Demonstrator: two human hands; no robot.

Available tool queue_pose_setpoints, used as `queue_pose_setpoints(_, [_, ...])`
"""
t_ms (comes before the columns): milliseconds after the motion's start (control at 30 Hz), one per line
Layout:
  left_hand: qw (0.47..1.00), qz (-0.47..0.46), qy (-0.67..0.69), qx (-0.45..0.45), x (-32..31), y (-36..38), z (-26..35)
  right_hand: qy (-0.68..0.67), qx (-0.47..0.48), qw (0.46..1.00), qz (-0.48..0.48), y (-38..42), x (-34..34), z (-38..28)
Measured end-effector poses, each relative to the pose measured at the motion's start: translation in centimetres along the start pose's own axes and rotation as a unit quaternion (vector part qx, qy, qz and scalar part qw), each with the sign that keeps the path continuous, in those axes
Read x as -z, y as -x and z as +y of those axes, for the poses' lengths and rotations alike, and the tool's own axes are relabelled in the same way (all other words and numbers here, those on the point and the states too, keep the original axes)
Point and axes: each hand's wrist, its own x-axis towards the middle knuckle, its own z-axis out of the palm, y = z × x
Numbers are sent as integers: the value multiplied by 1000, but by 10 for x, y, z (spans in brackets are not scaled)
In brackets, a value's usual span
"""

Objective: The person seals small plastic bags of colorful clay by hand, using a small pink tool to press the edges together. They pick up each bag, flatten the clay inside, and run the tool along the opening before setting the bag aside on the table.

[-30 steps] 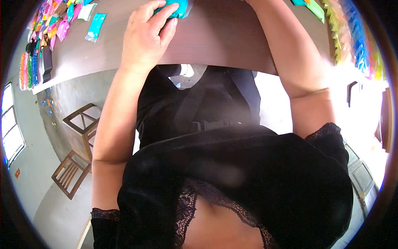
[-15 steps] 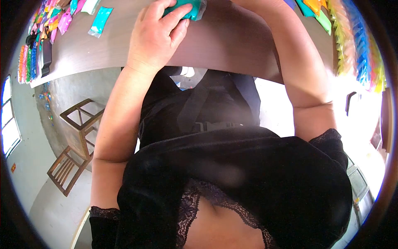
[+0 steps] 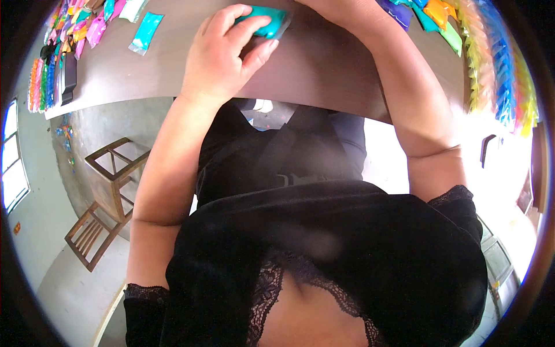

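My left hand (image 3: 222,55) is over the table near the top of the view, its fingers curled onto a small teal packet (image 3: 270,24) with clear plastic edges. The thumb lies a little apart, below the packet. My right hand (image 3: 332,7) is cut off by the top edge, to the right of the packet; its fingers are out of sight. Another teal packet (image 3: 147,33) lies flat on the table to the left of my left hand.
Colourful packets (image 3: 95,29) are heaped at the table's left end, beside a dark upright object (image 3: 69,78). Purple (image 3: 398,14), orange (image 3: 437,13) and green packets (image 3: 451,40) lie at right, near hanging strips of packets (image 3: 502,63). A wooden chair (image 3: 107,191) stands left.
The view has shifted slightly. My left hand and the teal packet appear lower and a little to the right, and more of the purple packet shows.
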Motion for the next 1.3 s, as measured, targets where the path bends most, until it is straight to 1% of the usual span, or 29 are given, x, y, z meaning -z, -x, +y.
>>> queue_pose_setpoints(33, [1000, -1, 2, -3, 1, -2, 3, -32, -4, 999, 16, 0, 1, 0])
queue_pose_setpoints(100, [999, 2, 40, 18, 1, -7, 9, -45, -5, 999, 26, 1, -2, 0])
queue_pose_setpoints(133, [999, 3, 42, 15, 0, -8, 8, -60, -3, 998, 32, 2, -3, -1])
queue_pose_setpoints(200, [1000, -8, 26, 9, -3, -9, 0, -48, -3, 999, 23, 1, -1, -2])
queue_pose_setpoints(233, [1000, -13, -13, -23, 0, -8, -2, -65, -12, 998, 20, 0, 0, -4])
queue_pose_setpoints(300, [999, -17, -20, -37, 11, -2, -4, -86, -34, 996, 14, -2, 0, -5])
queue_pose_setpoints(333, [998, -28, -17, -49, 15, 2, -7, -86, -27, 996, 20, -3, -4, -1])
queue_pose_setpoints(367, [999, -8, 17, -31, 15, 8, -8, -86, -34, 996, 19, -3, -8, 2])
queue_pose_setpoints(400, [999, -5, 14, -33, 15, 13, -9, -85, -42, 995, 16, -4, -10, 5])
queue_pose_setpoints(433, [1000, -3, 18, -3, 15, 16, -6, -102, -80, 992, -3, -2, -2, -8])
queue_pose_setpoints(467, [999, -1, 23, 27, 13, 18, -3, -100, -77, 992, -4, -1, -1, -11])
queue_pose_setpoints(533, [999, 19, 23, 25, 9, 18, 2, -141, -90, 984, -59, 0, 0, -16])
queue_pose_setpoints(600, [999, 11, 23, 33, 8, 18, 3, -148, -84, 983, -74, 4, -5, -21])
queue_pose_setpoints(667, [999, 11, 18, 37, 7, 19, 2, -100, 29, 993, -50, 8, -12, -27])
queue_pose_setpoints(700, [999, 12, 21, 35, 7, 18, 3, -71, 32, 996, -40, 8, -15, -30])
queue_pose_setpoints(833, [999, 12, 23, 24, 6, 18, 1, -30, 25, 999, -22, 1, -16, -20])
queue_pose_setpoints(900, [999, 16, 28, 24, 5, 19, 0, 30, 12, 998, 49, -1, -22, -8])
queue_pose_setpoints(933, [999, 18, 35, 22, 6, 19, 0, 31, 15, 998, 50, 0, -21, -13])
queue_pose_setpoints(1000, [999, 18, 29, 18, 7, 17, 0, -65, 78, 991, 81, 3, -19, -25])
queue_pose_setpoints(1033, [999, 12, 26, 15, 8, 17, 1, -70, 103, 990, 63, 4, -25, -28])
queue_pose_setpoints(1067, [999, 12, 26, 14, 7, 17, 2, -70, 103, 990, 64, 4, -27, -29])
queue_pose_setpoints(1133, [999, 24, 20, 16, 4, 18, 1, -28, 77, 996, 43, 0, -29, -26])
queue_pose_setpoints(1167, [999, 27, 19, 13, 6, 17, 1, -2, 43, 997, 64, -4, -31, -21])
queue_pose_setpoints(1200, [1000, 15, 12, 14, 8, 18, 1, 0, 45, 997, 68, -5, -29, -17])
queue_pose_setpoints(1267, [1000, 3, 4, 8, 12, 14, 1, -20, -5, 998, 62, -2, -23, -6])
queue_pose_setpoints(1300, [999, 3, 1, 36, 13, 11, 2, -53, 23, 995, 82, 0, -22, -1])
